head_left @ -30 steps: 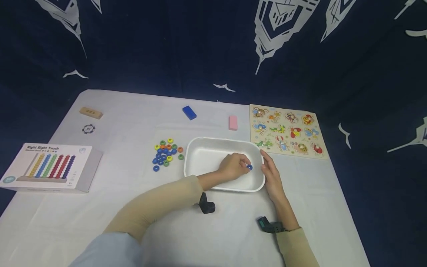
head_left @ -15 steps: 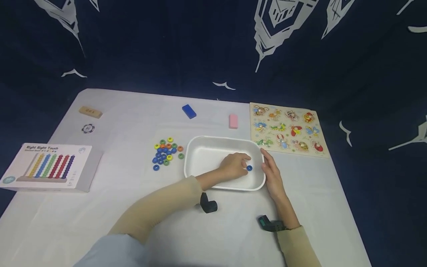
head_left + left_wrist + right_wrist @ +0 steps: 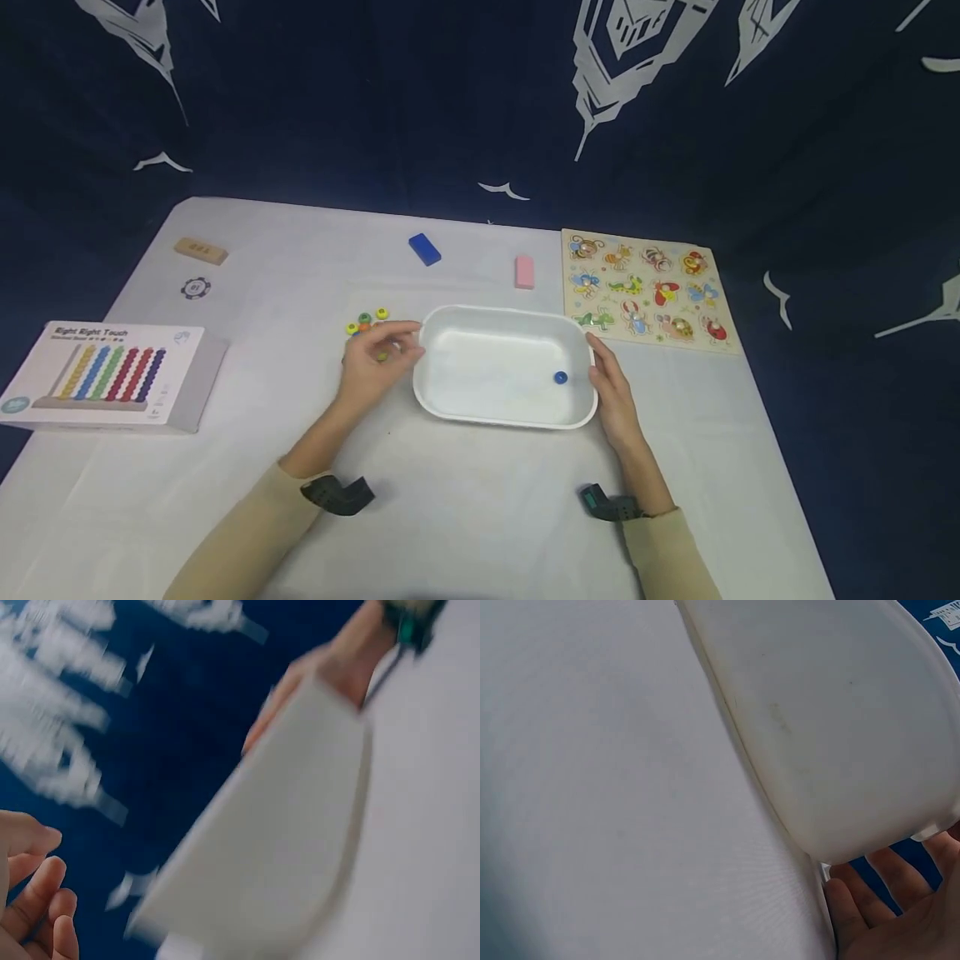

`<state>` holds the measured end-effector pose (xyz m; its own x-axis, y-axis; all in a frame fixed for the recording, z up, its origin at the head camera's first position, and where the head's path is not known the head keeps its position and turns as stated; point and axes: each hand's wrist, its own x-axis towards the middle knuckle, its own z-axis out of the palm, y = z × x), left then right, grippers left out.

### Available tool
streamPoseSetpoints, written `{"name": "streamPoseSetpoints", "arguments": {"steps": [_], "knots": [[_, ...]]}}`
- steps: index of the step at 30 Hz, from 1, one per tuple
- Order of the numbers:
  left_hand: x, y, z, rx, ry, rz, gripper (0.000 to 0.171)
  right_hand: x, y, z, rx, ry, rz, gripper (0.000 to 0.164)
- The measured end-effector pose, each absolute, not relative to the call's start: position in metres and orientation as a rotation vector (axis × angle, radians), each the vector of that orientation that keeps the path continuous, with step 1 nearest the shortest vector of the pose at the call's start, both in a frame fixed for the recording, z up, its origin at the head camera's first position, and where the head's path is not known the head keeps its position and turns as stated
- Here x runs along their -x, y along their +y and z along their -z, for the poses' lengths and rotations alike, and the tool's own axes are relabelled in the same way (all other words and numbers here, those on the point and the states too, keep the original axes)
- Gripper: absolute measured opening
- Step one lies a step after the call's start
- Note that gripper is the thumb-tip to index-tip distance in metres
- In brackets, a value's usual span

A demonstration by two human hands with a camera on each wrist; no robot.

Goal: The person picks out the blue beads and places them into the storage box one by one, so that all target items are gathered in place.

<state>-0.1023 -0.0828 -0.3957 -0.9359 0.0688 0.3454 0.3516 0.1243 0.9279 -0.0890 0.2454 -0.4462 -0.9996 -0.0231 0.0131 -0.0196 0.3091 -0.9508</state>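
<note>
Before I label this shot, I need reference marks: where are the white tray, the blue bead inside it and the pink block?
White tray (image 3: 489, 367), head view: bare middle of its floor.
Blue bead (image 3: 561, 377), head view: middle of its upper side.
Pink block (image 3: 524, 272), head view: middle of its top face.

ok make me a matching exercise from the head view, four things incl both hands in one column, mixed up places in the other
Things
1. Left hand
2. Right hand
3. Lone blue bead
4. Pink block

Places
A. Inside the white tray
B. Between the blue block and the puzzle board
C. Against the white tray's end near the puzzle board
D. Partly hiding the loose beads beside the white tray

Pairs: 1-D, 2-C, 3-A, 4-B
</note>
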Motion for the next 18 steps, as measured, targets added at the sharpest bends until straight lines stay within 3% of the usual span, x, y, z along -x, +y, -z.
{"name": "streamPoseSetpoints", "arguments": {"steps": [10,18], "knots": [[0.110,-0.175,0.456,-0.134,-2.270,1.739,0.031,0.090,0.245,0.447,0.033,2.549,1.833,0.044],[0.112,-0.179,0.486,-0.155,-2.490,1.493,0.030,0.090,0.245,0.447,0.027,2.552,1.824,0.045]]}}
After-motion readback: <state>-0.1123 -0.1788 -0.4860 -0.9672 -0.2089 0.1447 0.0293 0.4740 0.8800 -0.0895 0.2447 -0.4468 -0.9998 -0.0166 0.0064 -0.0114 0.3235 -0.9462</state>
